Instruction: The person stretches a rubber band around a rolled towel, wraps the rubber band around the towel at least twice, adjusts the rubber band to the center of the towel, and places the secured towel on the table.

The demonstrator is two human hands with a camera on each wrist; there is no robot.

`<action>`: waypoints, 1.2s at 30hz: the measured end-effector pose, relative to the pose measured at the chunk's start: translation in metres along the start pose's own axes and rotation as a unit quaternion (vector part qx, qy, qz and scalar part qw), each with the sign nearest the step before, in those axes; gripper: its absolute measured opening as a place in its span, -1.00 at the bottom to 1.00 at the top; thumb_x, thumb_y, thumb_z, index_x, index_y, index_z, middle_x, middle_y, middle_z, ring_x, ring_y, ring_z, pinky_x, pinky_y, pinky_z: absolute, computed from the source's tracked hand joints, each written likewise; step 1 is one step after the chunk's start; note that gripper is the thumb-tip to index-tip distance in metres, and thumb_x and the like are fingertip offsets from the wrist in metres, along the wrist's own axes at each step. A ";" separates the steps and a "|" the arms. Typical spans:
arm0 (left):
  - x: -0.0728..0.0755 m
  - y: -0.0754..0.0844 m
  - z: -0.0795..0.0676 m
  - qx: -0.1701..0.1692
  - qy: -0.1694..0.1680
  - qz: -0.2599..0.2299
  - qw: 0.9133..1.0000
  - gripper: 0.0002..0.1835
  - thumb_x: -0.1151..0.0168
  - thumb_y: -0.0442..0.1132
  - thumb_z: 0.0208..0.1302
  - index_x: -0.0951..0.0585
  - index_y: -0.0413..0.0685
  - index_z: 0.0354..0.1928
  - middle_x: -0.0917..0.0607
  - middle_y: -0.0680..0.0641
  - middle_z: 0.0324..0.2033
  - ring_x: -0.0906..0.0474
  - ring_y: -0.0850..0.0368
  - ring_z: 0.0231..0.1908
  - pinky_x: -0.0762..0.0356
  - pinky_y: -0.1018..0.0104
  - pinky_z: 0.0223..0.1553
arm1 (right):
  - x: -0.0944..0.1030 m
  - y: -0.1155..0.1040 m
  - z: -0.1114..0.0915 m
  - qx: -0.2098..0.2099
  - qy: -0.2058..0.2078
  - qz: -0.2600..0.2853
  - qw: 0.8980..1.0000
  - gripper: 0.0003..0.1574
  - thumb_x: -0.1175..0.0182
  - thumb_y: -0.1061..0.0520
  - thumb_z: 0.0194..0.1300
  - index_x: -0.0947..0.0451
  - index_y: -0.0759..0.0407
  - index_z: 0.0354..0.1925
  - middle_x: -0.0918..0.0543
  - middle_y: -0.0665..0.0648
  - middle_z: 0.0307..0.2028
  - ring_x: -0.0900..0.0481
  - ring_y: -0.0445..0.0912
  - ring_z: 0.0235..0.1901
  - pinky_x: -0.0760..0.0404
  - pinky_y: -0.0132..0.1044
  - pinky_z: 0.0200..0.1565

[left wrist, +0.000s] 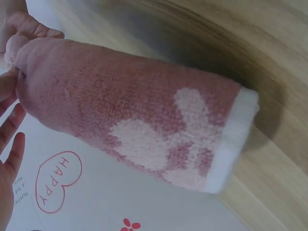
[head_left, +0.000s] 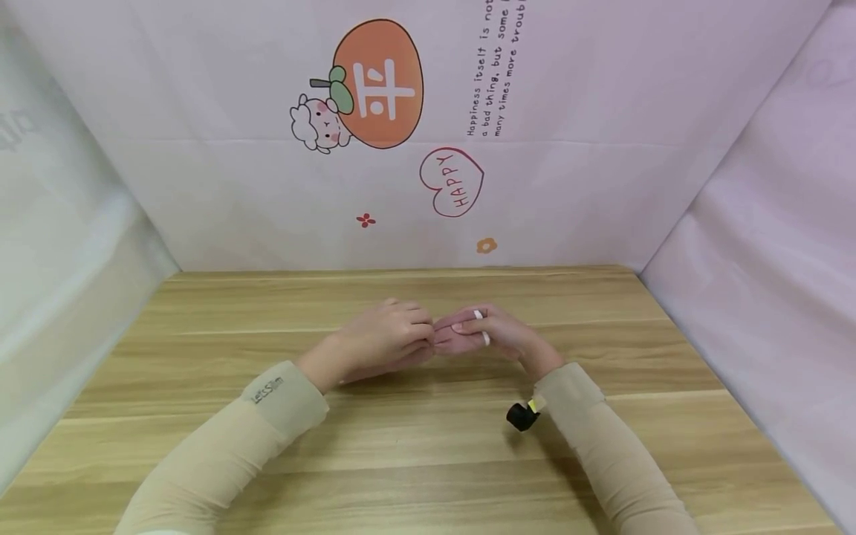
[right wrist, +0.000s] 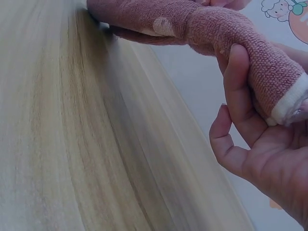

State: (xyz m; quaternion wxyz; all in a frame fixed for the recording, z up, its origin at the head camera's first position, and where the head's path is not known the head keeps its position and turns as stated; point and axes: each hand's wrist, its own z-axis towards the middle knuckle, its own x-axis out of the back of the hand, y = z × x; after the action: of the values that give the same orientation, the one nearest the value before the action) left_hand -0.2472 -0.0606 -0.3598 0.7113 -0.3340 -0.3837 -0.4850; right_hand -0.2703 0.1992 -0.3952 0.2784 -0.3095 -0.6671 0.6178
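Observation:
A dusty pink terry towel with white end bands is held gathered across both hands, over the middle of the table. My left hand pinches it near its middle. From there its left part spreads out, showing a pale pattern and a white hem in the left wrist view, where the towel fills most of the picture. On the other side my right hand grips the bunched right end, thumb on top. In the right wrist view that hand has its fingers around the towel just beside the white band.
The wood-grain table runs back to a white printed cloth wall, with white cloth on both sides. A small black camera hangs at my right wrist, close over the table. Beige sleeves cover both forearms.

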 end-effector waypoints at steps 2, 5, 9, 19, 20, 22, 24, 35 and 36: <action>0.000 0.001 0.001 -0.006 0.005 0.006 1.000 -0.95 -0.46 -0.26 0.26 -0.77 0.03 -0.26 -0.71 0.09 -0.26 -0.62 0.17 -0.21 -0.50 0.31 -0.32 | 0.001 0.001 -0.001 -0.002 0.007 0.004 1.000 -0.61 -0.06 0.30 0.48 -0.63 0.39 0.17 -0.78 0.09 -0.10 -0.74 -0.13 -0.16 -0.67 -0.29 -0.10; -0.003 0.001 0.000 -0.017 0.023 0.004 1.000 -0.93 -0.50 -0.25 0.22 -0.77 0.02 -0.28 -0.71 0.09 -0.28 -0.61 0.18 -0.24 -0.52 0.34 -0.33 | 0.004 0.003 -0.002 -0.005 0.024 0.003 1.000 -0.67 -0.07 0.30 0.46 -0.71 0.23 0.04 -0.77 0.05 -0.19 -0.71 -0.17 -0.25 -0.66 -0.34 -0.18; -0.008 0.001 -0.001 -0.030 0.051 -0.007 0.998 -0.90 -0.53 -0.23 0.17 -0.76 -0.02 -0.31 -0.70 0.08 -0.32 -0.61 0.20 -0.30 -0.59 0.37 -0.26 | 0.004 0.003 -0.003 -0.010 0.038 0.005 0.999 -0.70 -0.07 0.30 0.44 -0.71 0.15 -0.04 -0.74 0.03 -0.28 -0.66 -0.20 -0.34 -0.64 -0.37 -0.26; -0.006 0.001 0.002 0.003 0.018 -0.052 0.999 -0.89 -0.40 -0.37 0.23 -0.71 0.03 -0.37 -0.57 0.09 -0.41 -0.44 0.22 -0.43 -0.47 0.39 -0.36 | 0.001 -0.001 -0.002 0.011 0.007 0.002 1.000 -0.56 -0.08 0.33 0.43 -0.55 0.49 0.20 -0.78 0.07 -0.11 -0.74 -0.14 -0.15 -0.68 -0.31 -0.11; -0.006 0.001 0.003 0.007 0.013 -0.052 0.999 -0.88 -0.38 -0.37 0.24 -0.69 0.04 -0.37 -0.55 0.10 -0.42 -0.41 0.22 -0.44 -0.45 0.39 -0.38 | 0.001 0.000 -0.002 0.012 0.006 0.003 1.000 -0.57 -0.08 0.33 0.43 -0.56 0.48 0.20 -0.78 0.07 -0.11 -0.74 -0.14 -0.15 -0.68 -0.31 -0.12; -0.005 0.002 0.003 0.012 0.002 -0.048 0.999 -0.87 -0.36 -0.37 0.24 -0.66 0.05 -0.39 -0.50 0.11 -0.43 -0.38 0.22 -0.44 -0.40 0.38 -0.40 | 0.001 0.000 -0.001 0.014 0.002 0.006 1.000 -0.58 -0.07 0.33 0.43 -0.58 0.46 0.19 -0.78 0.07 -0.10 -0.74 -0.13 -0.14 -0.68 -0.31 -0.11; -0.005 0.002 0.004 0.012 -0.005 -0.042 0.999 -0.86 -0.36 -0.35 0.23 -0.62 0.05 -0.41 -0.47 0.11 -0.44 -0.36 0.21 -0.44 -0.37 0.37 -0.41 | 0.001 0.001 -0.001 0.017 -0.002 0.011 1.000 -0.59 -0.07 0.34 0.43 -0.60 0.43 0.18 -0.78 0.08 -0.08 -0.74 -0.12 -0.12 -0.68 -0.31 -0.10; -0.011 0.000 0.003 0.001 -0.004 -0.038 0.999 -0.78 -0.36 -0.41 0.15 -0.53 0.04 -0.49 -0.46 0.11 -0.42 -0.37 0.20 -0.42 -0.34 0.36 -0.38 | 0.002 0.005 0.002 0.012 -0.002 0.021 1.000 -0.60 -0.05 0.35 0.44 -0.72 0.20 0.08 -0.78 0.07 -0.12 -0.73 -0.15 -0.18 -0.68 -0.32 -0.13; -0.012 -0.001 0.003 0.000 -0.004 -0.039 0.999 -0.77 -0.36 -0.41 0.14 -0.53 0.04 -0.49 -0.46 0.12 -0.43 -0.36 0.20 -0.42 -0.33 0.37 -0.40 | 0.002 0.005 0.003 0.010 -0.001 0.021 1.000 -0.60 -0.04 0.35 0.44 -0.70 0.25 0.11 -0.78 0.08 -0.12 -0.74 -0.15 -0.19 -0.68 -0.33 -0.13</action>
State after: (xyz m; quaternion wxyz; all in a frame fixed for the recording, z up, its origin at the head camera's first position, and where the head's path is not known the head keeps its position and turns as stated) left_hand -0.2514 -0.0529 -0.3684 0.6902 -0.3206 -0.3989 -0.5116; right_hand -0.2731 0.1991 -0.4003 0.2679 -0.3197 -0.6543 0.6308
